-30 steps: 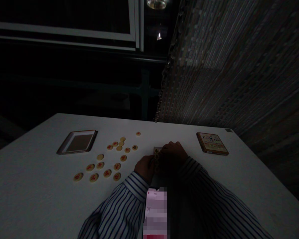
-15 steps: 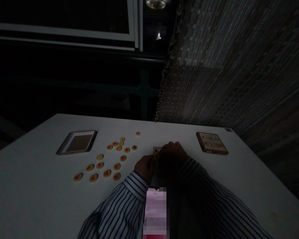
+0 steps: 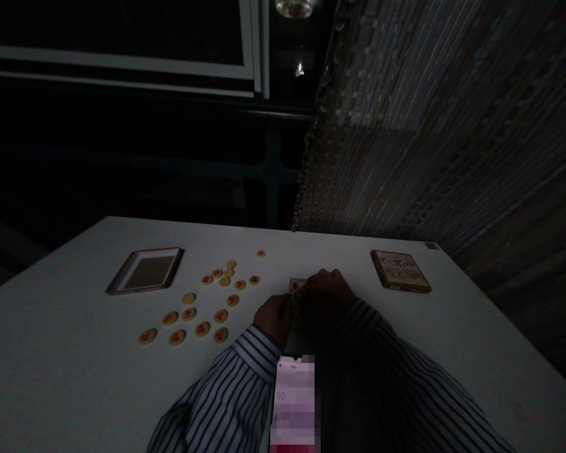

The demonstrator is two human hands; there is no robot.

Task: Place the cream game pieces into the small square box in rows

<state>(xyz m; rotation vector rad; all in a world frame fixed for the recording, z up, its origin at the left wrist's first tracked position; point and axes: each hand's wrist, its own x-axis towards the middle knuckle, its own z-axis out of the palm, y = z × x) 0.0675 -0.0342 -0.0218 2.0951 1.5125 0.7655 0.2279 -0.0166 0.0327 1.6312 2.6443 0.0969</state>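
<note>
In the dim middle of the table, a small tray (image 3: 298,284) with round pieces in it lies between my hands. My left hand (image 3: 272,316) is closed at the tray's left side, its fingertips in shadow. My right hand (image 3: 331,288) reaches over the tray's right side with bent fingers, and what they grip is too dark to make out. Left of my hands, several round pieces (image 3: 221,316) are spread on the white table (image 3: 89,352); many show red characters, one a dark character (image 3: 254,280), and some are blank side up (image 3: 188,299).
An open shallow box (image 3: 151,270) lies at the back left. A printed box lid (image 3: 402,272) rests at the back right. A lit phone (image 3: 293,402) is between my forearms. Behind the table's right part hangs a bead curtain (image 3: 382,126).
</note>
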